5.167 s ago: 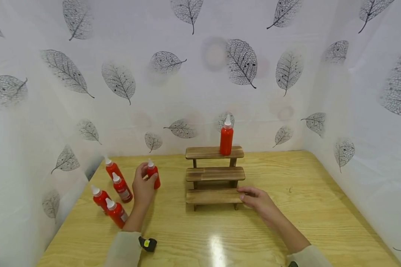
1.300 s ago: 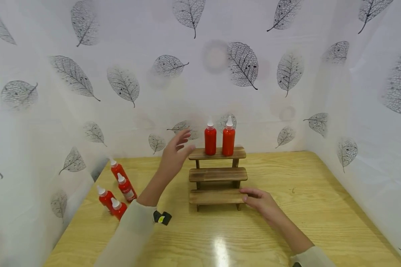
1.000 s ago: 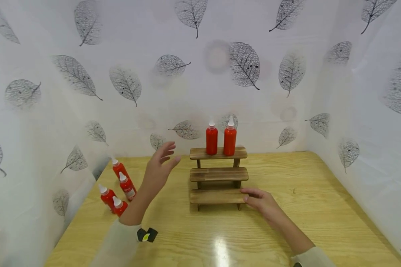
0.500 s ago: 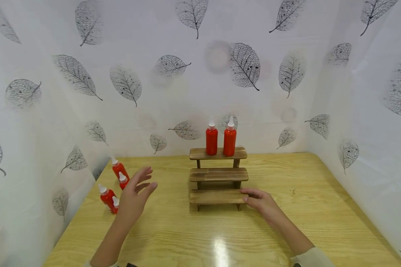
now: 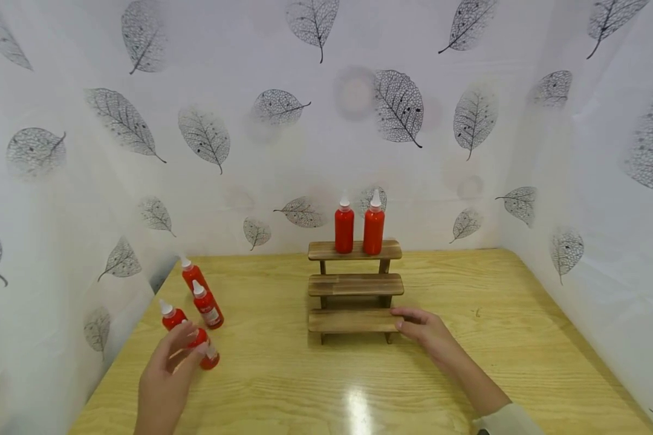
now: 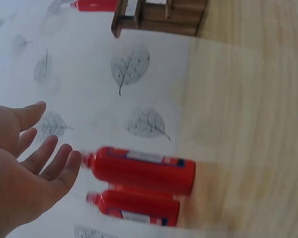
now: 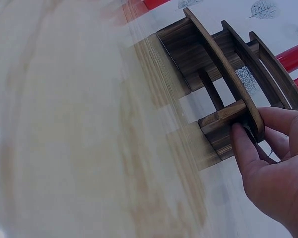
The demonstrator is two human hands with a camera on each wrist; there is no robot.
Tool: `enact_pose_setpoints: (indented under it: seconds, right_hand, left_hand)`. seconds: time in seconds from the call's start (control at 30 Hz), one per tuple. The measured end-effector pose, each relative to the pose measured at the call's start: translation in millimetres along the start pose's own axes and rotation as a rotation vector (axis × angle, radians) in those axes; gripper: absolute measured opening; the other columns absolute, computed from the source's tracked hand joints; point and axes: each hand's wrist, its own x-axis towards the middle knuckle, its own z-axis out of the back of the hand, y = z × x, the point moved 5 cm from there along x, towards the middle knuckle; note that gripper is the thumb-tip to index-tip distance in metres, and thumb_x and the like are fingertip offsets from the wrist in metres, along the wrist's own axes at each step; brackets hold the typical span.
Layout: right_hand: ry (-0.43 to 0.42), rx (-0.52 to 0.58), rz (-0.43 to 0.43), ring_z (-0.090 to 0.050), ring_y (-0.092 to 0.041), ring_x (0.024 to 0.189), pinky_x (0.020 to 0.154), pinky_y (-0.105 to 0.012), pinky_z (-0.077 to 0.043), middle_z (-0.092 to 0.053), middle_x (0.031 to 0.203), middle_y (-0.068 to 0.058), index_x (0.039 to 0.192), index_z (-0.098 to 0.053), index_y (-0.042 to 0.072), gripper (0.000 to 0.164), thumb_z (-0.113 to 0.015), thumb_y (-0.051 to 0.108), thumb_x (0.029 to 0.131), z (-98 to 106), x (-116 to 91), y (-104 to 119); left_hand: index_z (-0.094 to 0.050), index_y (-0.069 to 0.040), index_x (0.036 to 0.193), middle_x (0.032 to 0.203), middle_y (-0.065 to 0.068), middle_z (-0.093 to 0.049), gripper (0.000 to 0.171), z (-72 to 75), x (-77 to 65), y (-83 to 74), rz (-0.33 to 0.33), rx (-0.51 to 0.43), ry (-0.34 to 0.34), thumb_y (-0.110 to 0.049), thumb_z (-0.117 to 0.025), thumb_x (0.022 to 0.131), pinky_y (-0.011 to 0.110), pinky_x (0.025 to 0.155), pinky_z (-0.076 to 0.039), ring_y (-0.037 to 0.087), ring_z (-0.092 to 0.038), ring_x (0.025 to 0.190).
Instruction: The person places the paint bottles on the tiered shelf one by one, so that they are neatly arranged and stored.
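My left hand (image 5: 165,374) is beside the nearest of several red squeeze bottles at the table's left, partly covering that squeeze bottle (image 5: 210,356). In the left wrist view, the fingers (image 6: 53,168) are spread and loosely bent, with nothing held; two red bottles (image 6: 144,171) stand past them. My right hand (image 5: 430,335) pinches the right end of the lowest step of a three-tier wooden display stand (image 5: 354,320). The right wrist view shows its thumb and fingers on either side of that step. On the top tier, a red bottle (image 5: 344,231) stands upright next to another bottle (image 5: 373,231).
Behind the left hand stand more bottles: one at the back (image 5: 193,275), a labelled bottle (image 5: 209,311) and a partly hidden bottle (image 5: 172,316). A white leaf-print cloth (image 5: 315,151) encloses the wooden table (image 5: 283,386) at the back and sides.
Since the oldest frame, a second bottle has gone from the left hand onto the top tier. Released, the left hand has drawn back down-left to the remaining bottles. The right hand stays put.
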Motion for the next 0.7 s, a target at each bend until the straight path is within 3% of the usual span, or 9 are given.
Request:
enact_pose_setpoints:
  seconds: [0.13,0.27,0.53,0.7]
  right_hand:
    - [-0.021,0.006,-0.01,-0.061,-0.012,0.113,0.094,-0.026,-0.054,-0.056,0.14,-0.013,0.135,-0.06,-0.002,0.047,-0.07,0.018,0.094,0.5,-0.1,-0.2]
    - [-0.025,0.005,-0.011,-0.06,-0.012,0.113,0.094,-0.026,-0.054,-0.056,0.139,-0.012,0.135,-0.06,-0.002,0.046,-0.07,0.017,0.094,1.2,0.3,-1.2]
    - [-0.018,-0.005,0.001,-0.059,-0.014,0.115,0.095,-0.026,-0.054,-0.056,0.139,-0.013,0.135,-0.06,-0.002,0.046,-0.07,0.018,0.094,1.3,0.6,-3.1]
    - [-0.019,-0.007,0.0,-0.06,-0.015,0.114,0.094,-0.026,-0.054,-0.056,0.138,-0.013,0.134,-0.06,-0.001,0.046,-0.07,0.018,0.094,0.9,1.0,-4.0]
  left_hand:
    - [-0.049,-0.02,0.147,0.136,0.003,-0.059,0.056,10.7,2.3,18.6,0.096,0.019,-0.041,-0.034,-0.069,0.096,-0.002,0.08,-0.043,0.001,-0.052,0.113]
    - [-0.047,-0.018,0.149,0.14,0.005,-0.057,0.06,16.1,10.6,30.7,0.112,0.049,-0.038,-0.037,-0.069,0.096,-0.001,0.078,-0.043,0.009,-0.053,0.117]
    - [-0.038,-0.011,0.154,0.154,0.014,-0.043,0.067,8.5,28.3,43.1,0.086,0.063,0.128,-0.036,-0.066,0.098,-0.001,0.076,-0.039,0.031,-0.047,0.133]
    - [-0.038,-0.012,0.154,0.153,0.016,-0.043,0.068,4.3,32.8,49.6,0.119,0.094,0.154,-0.035,-0.067,0.098,0.002,0.078,-0.043,0.034,-0.045,0.135]
